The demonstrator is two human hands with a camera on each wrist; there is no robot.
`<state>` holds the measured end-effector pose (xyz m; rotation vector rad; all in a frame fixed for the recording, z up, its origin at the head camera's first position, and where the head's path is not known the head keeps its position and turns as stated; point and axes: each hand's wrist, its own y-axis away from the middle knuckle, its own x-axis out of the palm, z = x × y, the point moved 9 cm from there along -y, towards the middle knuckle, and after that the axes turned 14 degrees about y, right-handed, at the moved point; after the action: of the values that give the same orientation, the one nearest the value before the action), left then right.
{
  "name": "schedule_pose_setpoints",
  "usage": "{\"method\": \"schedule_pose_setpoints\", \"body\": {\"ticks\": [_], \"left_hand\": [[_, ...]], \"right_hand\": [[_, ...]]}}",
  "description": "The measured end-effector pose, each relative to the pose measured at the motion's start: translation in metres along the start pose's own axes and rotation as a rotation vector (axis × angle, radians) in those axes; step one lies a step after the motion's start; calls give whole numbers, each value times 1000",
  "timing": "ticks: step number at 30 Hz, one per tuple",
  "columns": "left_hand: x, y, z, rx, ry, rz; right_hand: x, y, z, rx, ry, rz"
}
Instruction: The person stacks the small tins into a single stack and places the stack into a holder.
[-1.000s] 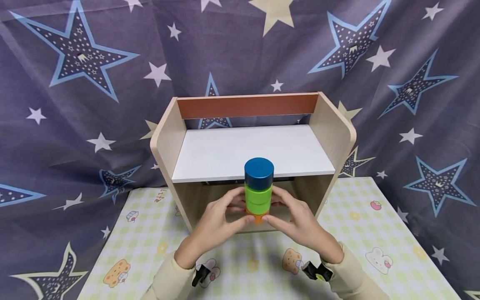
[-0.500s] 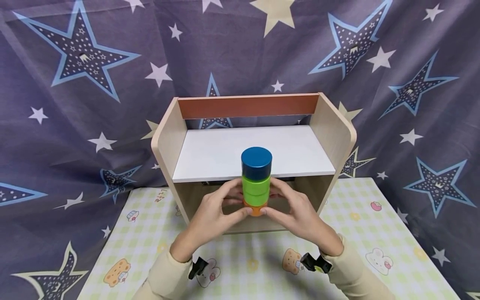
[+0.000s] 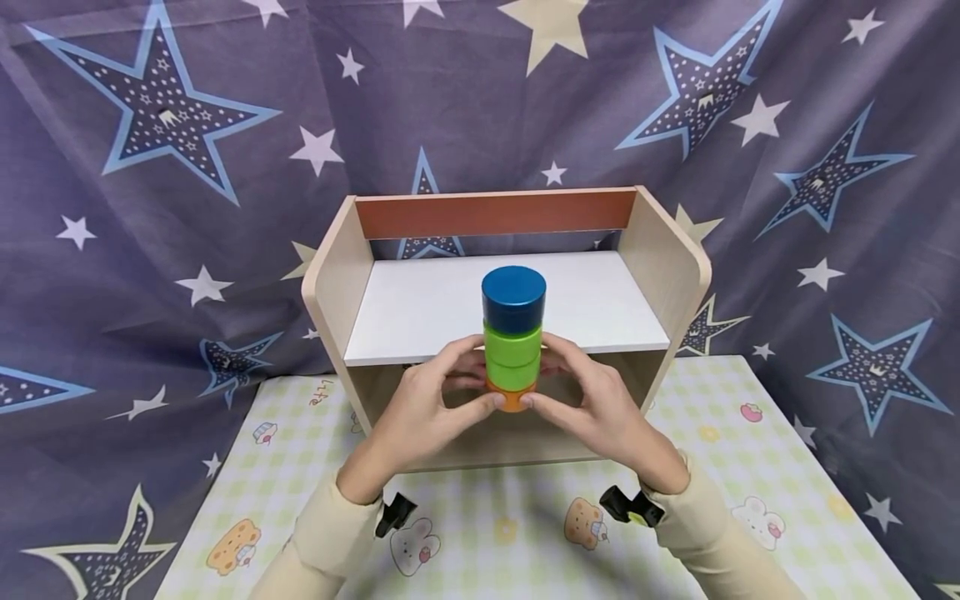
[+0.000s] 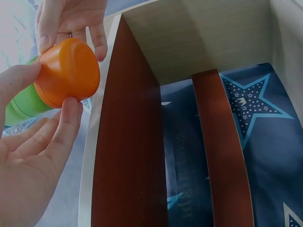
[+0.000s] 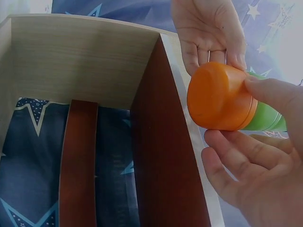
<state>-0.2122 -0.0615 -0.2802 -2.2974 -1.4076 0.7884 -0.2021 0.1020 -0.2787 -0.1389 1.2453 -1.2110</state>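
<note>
An upright stack of round cup-like pieces, with a dark blue piece (image 3: 513, 298) on top, green pieces (image 3: 513, 357) in the middle and an orange piece (image 3: 513, 398) at the bottom, is held up in front of a small shelf. My left hand (image 3: 427, 408) grips its left side low down, thumb on the orange piece. From the other side my right hand (image 3: 600, 408) grips it the same way. Both wrist views look up at the orange base (image 4: 68, 73), with fingers and thumbs around it. Fingers behind the stack are partly hidden in the head view.
The wooden shelf unit (image 3: 337, 292) has a white upper board (image 3: 420, 300), a reddish back rail (image 3: 495, 214) and an open lower compartment. It stands on a checked tablecloth (image 3: 285, 500). A star-patterned curtain (image 3: 480, 100) hangs behind.
Both hands have raised the stack together, from in front of the lower compartment until its top overlaps the white board in the head view. The grip looks unchanged.
</note>
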Motion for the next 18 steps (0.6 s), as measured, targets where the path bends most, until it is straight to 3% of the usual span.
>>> {"method": "schedule_pose_setpoints", "body": {"ticks": [9, 18], "left_hand": [[-9, -9, -3, -16, 18, -15], [-14, -15, -1, -27, 14, -20]], "right_hand": [[-5, -13, 0, -18, 15, -16], [-4, -19, -5, 33, 9, 0]]}}
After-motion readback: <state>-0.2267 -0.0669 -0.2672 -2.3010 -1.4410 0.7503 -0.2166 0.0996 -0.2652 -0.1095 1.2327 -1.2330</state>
